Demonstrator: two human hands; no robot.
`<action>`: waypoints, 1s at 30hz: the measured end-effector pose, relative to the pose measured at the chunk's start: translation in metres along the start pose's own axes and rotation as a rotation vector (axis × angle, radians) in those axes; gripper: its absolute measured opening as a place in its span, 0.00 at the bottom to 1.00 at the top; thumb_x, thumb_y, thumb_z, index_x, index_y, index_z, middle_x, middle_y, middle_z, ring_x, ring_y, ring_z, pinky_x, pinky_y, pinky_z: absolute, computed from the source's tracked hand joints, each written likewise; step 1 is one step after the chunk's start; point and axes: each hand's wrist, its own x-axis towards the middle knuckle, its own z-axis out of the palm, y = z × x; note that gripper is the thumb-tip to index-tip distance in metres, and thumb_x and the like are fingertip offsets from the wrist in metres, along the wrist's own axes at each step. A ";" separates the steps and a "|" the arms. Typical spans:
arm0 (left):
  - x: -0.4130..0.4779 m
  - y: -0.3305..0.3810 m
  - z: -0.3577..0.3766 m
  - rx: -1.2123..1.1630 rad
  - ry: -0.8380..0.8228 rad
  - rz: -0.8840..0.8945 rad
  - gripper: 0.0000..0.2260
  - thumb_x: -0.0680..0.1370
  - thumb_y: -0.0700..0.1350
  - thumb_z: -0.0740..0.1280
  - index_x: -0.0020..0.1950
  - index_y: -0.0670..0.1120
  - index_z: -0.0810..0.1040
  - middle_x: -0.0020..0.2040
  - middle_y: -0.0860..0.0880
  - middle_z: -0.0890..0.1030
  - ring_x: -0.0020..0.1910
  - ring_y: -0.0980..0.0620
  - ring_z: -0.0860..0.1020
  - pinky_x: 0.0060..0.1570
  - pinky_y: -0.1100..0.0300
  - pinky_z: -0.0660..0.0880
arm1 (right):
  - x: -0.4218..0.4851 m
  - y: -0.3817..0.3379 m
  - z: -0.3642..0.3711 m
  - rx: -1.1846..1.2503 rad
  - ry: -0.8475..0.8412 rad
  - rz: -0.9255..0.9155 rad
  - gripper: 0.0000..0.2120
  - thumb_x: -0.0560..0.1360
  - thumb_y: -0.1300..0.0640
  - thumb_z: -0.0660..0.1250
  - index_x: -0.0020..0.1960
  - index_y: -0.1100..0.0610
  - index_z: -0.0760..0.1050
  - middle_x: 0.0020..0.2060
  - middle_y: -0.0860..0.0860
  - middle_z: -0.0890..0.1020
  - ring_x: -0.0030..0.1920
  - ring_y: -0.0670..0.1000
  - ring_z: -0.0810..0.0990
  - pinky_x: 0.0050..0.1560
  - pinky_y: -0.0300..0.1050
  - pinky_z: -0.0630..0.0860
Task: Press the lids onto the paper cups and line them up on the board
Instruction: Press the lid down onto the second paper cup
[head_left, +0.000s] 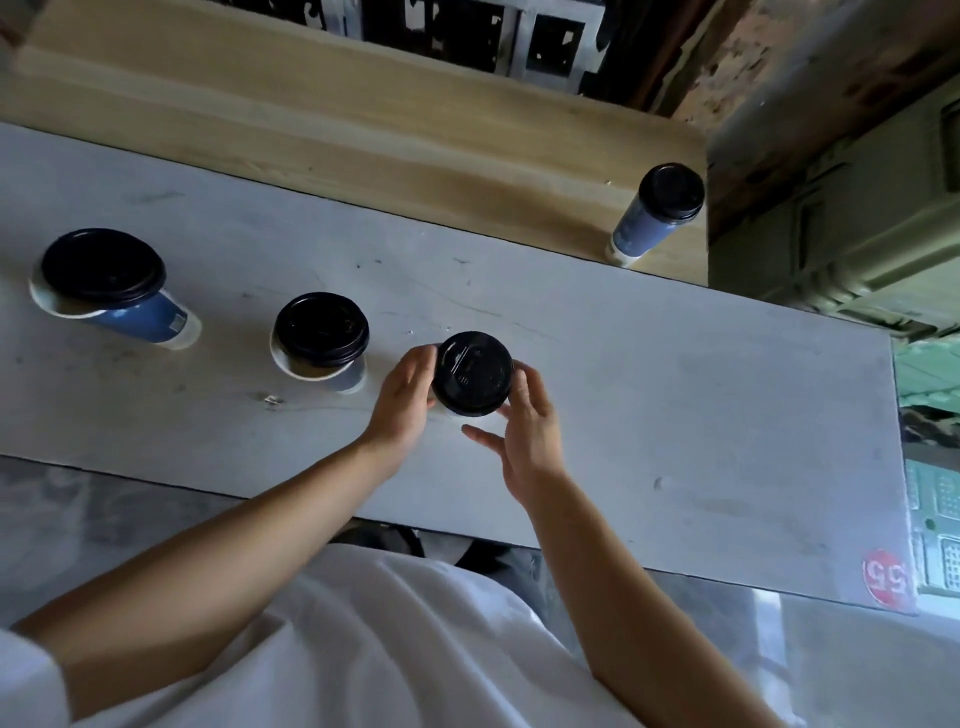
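A paper cup stands on the grey board (675, 395) with a black lid (471, 373) on top; the lid hides its body. My left hand (402, 397) grips the cup from the left. The fingers of my right hand (524, 423) curl against the lid's right edge, the thumb held apart below. To the left, a second blue cup (349, 376) has a black lid (321, 329) lying askew on its rim. At the far left a third blue cup (140, 319) carries a lid (103, 266) that is also off-centre. A fourth cup (641, 231), lid seated, stands on the wooden board (363, 135) behind.
The wooden board runs along the far side of the grey board. A green crate (852, 228) stands at the right, just past the lidded cup. A red round sticker (885, 577) marks the grey board's near right corner.
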 end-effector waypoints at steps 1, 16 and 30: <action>-0.001 -0.001 0.000 -0.001 -0.001 0.009 0.13 0.86 0.50 0.53 0.60 0.50 0.75 0.54 0.58 0.79 0.55 0.61 0.78 0.64 0.46 0.76 | 0.001 0.001 0.001 0.015 -0.003 0.006 0.12 0.85 0.50 0.57 0.60 0.51 0.77 0.58 0.55 0.82 0.62 0.55 0.81 0.51 0.60 0.84; -0.012 0.007 0.014 -0.165 0.054 -0.068 0.14 0.86 0.49 0.52 0.62 0.50 0.75 0.53 0.60 0.79 0.50 0.69 0.79 0.44 0.63 0.80 | -0.011 -0.005 0.005 0.259 -0.042 0.120 0.09 0.84 0.52 0.62 0.60 0.55 0.76 0.61 0.55 0.80 0.66 0.59 0.78 0.58 0.62 0.81; -0.007 0.006 0.001 0.031 0.088 -0.282 0.22 0.80 0.64 0.59 0.62 0.47 0.75 0.58 0.46 0.80 0.56 0.48 0.81 0.47 0.47 0.83 | -0.007 -0.012 -0.011 0.012 -0.048 0.025 0.13 0.85 0.50 0.58 0.56 0.47 0.82 0.60 0.52 0.82 0.64 0.55 0.80 0.53 0.60 0.83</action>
